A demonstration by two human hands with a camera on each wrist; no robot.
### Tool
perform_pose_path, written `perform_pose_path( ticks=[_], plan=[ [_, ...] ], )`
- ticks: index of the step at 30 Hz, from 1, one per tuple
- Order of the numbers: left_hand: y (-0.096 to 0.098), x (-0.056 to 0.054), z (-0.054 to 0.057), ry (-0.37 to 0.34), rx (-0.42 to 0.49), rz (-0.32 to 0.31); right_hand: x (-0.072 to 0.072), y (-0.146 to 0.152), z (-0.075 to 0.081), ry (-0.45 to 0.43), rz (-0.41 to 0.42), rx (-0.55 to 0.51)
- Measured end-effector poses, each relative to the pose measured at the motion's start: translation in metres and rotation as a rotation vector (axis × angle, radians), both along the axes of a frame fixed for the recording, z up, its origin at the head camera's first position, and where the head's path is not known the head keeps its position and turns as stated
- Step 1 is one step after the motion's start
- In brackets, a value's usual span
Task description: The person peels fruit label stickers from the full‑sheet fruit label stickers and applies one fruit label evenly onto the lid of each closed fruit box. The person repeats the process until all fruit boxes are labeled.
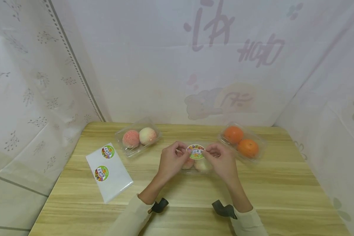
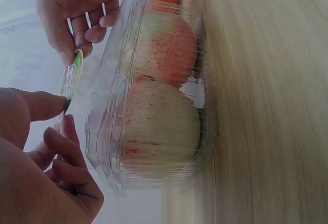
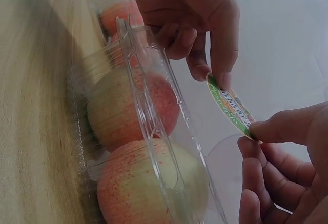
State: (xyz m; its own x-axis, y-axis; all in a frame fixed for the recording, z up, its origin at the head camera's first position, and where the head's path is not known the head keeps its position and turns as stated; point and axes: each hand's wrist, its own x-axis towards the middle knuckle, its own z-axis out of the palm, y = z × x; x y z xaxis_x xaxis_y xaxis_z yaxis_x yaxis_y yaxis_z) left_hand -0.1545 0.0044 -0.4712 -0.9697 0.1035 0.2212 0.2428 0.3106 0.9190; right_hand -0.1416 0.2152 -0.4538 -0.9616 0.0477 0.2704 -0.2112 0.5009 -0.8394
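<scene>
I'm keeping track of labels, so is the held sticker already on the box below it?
No, the left hand and right hand pinch the sticker apart from the clear box below.

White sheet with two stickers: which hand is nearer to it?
Left: the left hand is right of the white sheet; the right hand is farther right, across the held sticker.

Your head view looks from above and from the near side of the middle clear box (image 2: 110, 142), facing forward and down; it is the farthest of the three. Your two wrist views face that box from low and close on its near side, turned sideways in opposite directions. All three share the box and the sticker (image 1: 196, 151) above it.
</scene>
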Motion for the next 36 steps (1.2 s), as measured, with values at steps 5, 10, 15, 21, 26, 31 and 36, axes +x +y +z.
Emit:
perform_pose_path(
  ticks=[5,10,15,21,26,31,36],
  plan=[
    [0.0006,-0.0002,0.0005,0.010,-0.026,0.003,0.0005,-0.0004,-0.0020,-0.034,-0.008,0.019],
    [0.0020,0.0010,0.0003,0.028,-0.062,0.009,0.0014,-0.0027,-0.0049,-0.056,-0.031,0.045],
    [0.0040,0.0004,0.0000,0.019,-0.090,0.018,0.0014,-0.0051,-0.0052,-0.070,-0.046,0.077],
    [0.0058,-0.0008,-0.0021,0.002,-0.108,0.021,0.0000,-0.0045,-0.0066,-0.082,-0.063,0.109],
    [0.0069,-0.0009,-0.0025,0.008,-0.140,0.025,-0.0002,-0.0046,-0.0074,-0.076,-0.072,0.118],
    [0.0080,-0.0008,-0.0026,0.023,-0.164,0.028,0.0008,-0.0044,-0.0067,-0.074,-0.073,0.135],
    [0.0092,-0.0007,-0.0030,0.043,-0.197,0.036,0.0001,-0.0057,-0.0077,-0.063,-0.074,0.153]
  ],
)
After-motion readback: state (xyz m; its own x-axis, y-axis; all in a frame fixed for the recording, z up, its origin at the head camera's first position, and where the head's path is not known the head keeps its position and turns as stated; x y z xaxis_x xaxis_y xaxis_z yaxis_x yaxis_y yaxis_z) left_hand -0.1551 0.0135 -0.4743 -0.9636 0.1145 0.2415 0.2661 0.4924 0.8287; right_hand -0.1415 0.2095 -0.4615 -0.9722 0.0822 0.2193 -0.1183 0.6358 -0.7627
